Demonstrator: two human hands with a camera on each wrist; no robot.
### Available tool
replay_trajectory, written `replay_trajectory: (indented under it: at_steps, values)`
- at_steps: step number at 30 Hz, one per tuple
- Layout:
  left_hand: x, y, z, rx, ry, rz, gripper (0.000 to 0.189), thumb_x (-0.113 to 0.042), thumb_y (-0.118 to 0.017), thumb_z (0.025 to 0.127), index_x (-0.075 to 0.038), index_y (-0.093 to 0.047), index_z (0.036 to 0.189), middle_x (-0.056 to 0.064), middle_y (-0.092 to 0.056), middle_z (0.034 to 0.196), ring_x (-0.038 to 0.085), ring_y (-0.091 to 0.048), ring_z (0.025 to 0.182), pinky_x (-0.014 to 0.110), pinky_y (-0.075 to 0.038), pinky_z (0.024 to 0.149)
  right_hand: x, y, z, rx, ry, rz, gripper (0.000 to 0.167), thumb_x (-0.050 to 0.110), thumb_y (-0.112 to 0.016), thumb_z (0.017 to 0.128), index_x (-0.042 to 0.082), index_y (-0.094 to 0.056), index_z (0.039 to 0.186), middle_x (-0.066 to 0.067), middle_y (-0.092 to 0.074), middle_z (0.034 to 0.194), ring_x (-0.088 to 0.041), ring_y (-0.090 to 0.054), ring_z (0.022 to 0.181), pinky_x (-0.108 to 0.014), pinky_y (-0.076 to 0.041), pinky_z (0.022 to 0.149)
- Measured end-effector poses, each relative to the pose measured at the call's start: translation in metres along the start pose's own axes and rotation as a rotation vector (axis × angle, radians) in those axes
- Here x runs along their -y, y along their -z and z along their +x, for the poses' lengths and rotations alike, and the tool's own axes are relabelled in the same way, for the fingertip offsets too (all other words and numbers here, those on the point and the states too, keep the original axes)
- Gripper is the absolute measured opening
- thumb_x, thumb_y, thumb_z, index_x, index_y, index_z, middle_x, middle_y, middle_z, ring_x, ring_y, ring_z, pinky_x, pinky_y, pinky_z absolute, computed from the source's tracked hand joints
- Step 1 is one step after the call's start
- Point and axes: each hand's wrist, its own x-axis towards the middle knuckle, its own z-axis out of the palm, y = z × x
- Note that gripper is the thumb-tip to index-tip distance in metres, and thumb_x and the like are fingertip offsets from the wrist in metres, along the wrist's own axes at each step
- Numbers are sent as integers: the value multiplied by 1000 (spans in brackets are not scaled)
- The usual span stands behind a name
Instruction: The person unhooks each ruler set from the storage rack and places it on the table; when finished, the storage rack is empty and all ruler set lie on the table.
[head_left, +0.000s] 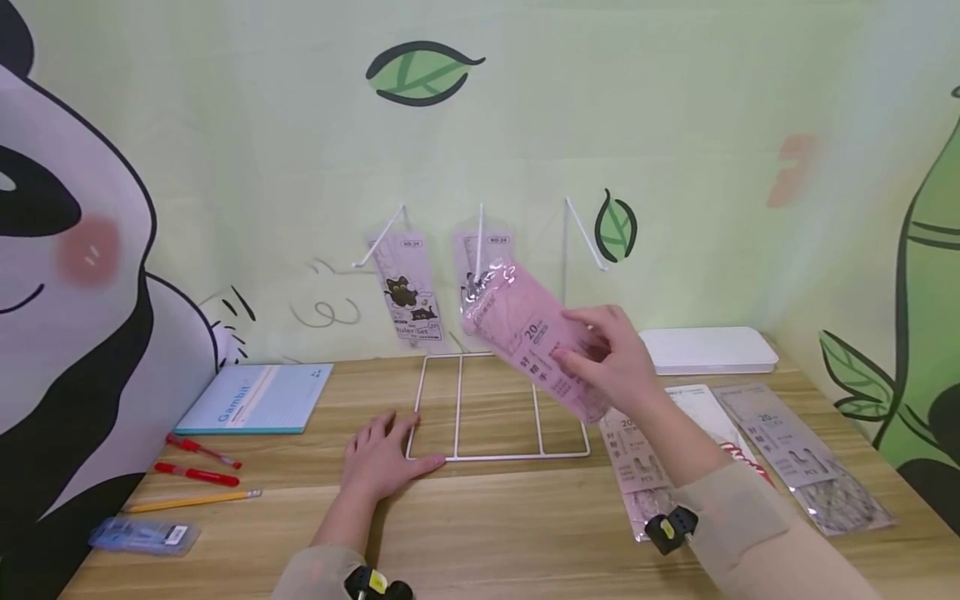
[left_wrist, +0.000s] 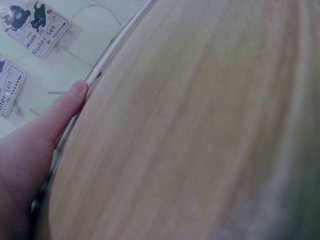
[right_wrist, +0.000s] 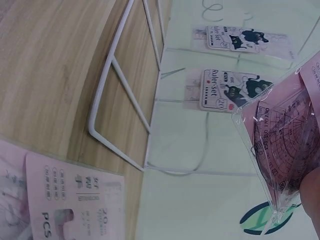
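Observation:
My right hand pinches the lower end of a pink ruler-set packet, tilted above a white wire display rack. In the right wrist view, a protractor shows through the packet's clear side. The packet's upper end overlaps the rack's middle prong in the head view. Two ruler-set packets hang at the rack, one at the left prong and one at the middle, partly hidden. My left hand rests at the rack's front left corner, its thumb touching the base bar. The right prong bears nothing.
Several flat packets, one pink and one greyish, lie on the table at right. Behind them sits a white box. At left are a blue notebook, red pens, a pencil and a small blue pack.

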Motion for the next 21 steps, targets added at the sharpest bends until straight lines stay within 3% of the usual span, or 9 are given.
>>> replay_trajectory:
  at_steps: [5,8,15,21]
  values:
    - [0,0,0,-7,-3,-1,92,-81,-54,67,-25,-45,140,15,-29,148,40,-26,133,63,-18,102,5,4,-3,-6,66,40,46,0,-73,78,6,-56,121,-11,-46,101,-21,-54,83,-22,-51,70]
    - [-1,0,0,-6,-1,-1,92,-81,-54,67,-25,-45,140,15,-30,148,40,-26,133,62,-19,102,3,7,-7,25,63,48,47,-1,-72,79,5,-56,122,-11,-45,102,-21,-55,84,-23,-52,69]
    - [-1,0,0,-5,10,-2,92,-81,-54,66,-26,-45,140,16,-30,148,41,-26,132,63,-19,102,-16,12,-24,170,-41,-48,46,6,-72,81,9,-57,124,-8,-48,106,-21,-57,86,-27,-53,72]
    - [-1,-1,2,-9,13,-3,93,-82,-54,66,-26,-45,140,16,-30,147,42,-26,132,63,-18,102,-34,6,-38,338,-41,-192,47,20,-76,78,12,-60,122,-6,-55,109,-24,-59,94,-34,-53,78]
